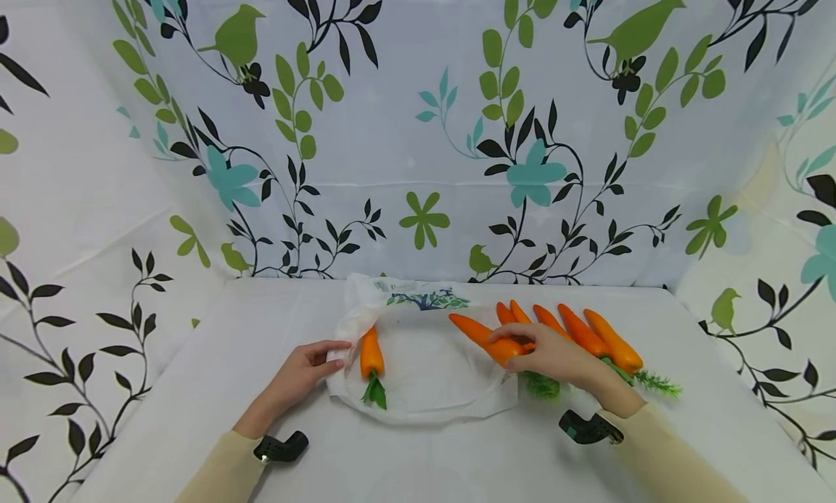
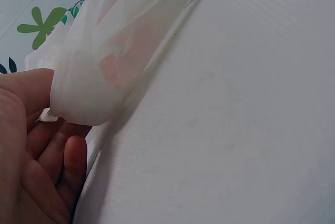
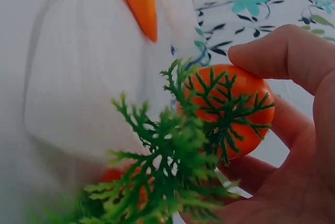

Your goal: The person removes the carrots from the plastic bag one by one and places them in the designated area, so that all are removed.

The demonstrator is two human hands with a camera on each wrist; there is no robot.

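A white plastic bag with a tree print lies on the table, its mouth toward me. My left hand pinches the bag's left edge, and in the left wrist view the thin plastic covers part of a finger. On the bag, at its left side, lies one orange toy carrot with its leaves toward me. My right hand grips another toy carrot over the bag's right side, the tip pointing up and left. Feathery green leaves of this carrot spread out in the right wrist view.
Several more toy carrots with green tops lie side by side on the white table, to the right of the bag and partly behind my right hand. A patterned cloth with leaves and birds hangs behind the table.
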